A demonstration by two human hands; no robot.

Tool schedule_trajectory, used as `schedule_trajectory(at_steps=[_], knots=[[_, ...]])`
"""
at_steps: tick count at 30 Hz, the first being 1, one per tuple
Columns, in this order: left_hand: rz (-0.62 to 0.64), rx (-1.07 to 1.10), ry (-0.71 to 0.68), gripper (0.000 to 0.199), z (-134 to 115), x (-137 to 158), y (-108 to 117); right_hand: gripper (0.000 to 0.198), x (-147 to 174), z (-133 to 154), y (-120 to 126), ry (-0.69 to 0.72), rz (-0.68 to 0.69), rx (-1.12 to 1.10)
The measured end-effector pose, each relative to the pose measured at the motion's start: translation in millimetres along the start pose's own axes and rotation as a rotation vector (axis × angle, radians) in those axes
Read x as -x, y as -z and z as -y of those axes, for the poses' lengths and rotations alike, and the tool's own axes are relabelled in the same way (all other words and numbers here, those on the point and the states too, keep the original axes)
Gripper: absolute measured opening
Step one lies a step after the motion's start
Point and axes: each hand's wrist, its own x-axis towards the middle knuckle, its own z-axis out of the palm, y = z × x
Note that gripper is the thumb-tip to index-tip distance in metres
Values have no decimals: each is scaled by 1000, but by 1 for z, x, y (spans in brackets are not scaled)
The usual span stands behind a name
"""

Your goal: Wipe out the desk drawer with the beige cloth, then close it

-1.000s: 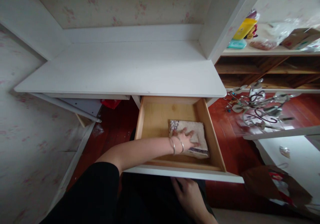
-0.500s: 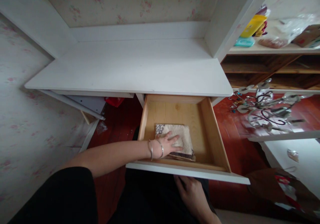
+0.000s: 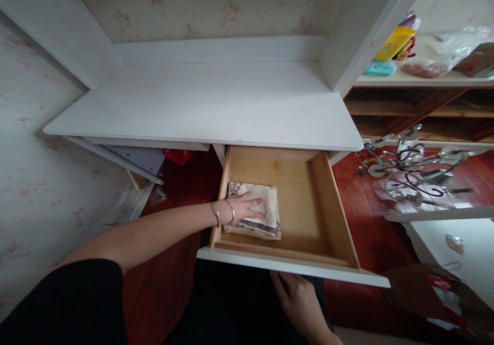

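Observation:
A folded beige towel (image 3: 271,201) with a dark patterned border lies in the pulled-out wooden drawer (image 3: 309,196), against its left side. Flat on top of it rests my left hand (image 3: 243,207), fingers spread, with two silver bangles (image 3: 224,213) at the wrist. My right hand (image 3: 303,301) is low, by my dark clothing, just under the white drawer front (image 3: 293,267). That front edge hides the right fingertips, so whether they grip anything is not visible.
Above the drawer is a white desk top (image 3: 216,106) with side panels. To the right, a chandelier (image 3: 417,170) lies on the red floor beneath a shelf (image 3: 420,81) holding bags and a yellow container (image 3: 394,43). A brown bag (image 3: 412,288) sits at lower right.
My left hand has slid the towel leftward across the drawer bottom, to the left side. The right hand has stayed in place. The view has shifted slightly.

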Motion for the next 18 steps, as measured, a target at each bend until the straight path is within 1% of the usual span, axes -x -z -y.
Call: schedule_trajectory(at_steps=[2, 4, 7, 9, 11, 13, 18], knots=[[56, -4, 1, 99, 18, -12, 11, 42, 0, 1, 1, 0, 9, 5], [100, 4, 33, 104, 37, -27, 23, 43, -1, 2, 1, -10, 25, 10], [126, 23, 94, 110, 63, -50, 38, 42, -1, 4, 2, -26, 40, 23], [130, 26, 128, 113, 75, -61, 45, 43, -1, 4, 3, -27, 40, 27], [124, 26, 147, 115, 80, -69, 48, 42, -1, 4, 3, -25, 32, 23], [123, 17, 156, 117, 79, -73, 49, 42, -1, 4, 2, -28, 24, 21], [123, 4, 121, 118, 63, -90, 48, 42, -2, 1, 0, -32, 1, 19]])
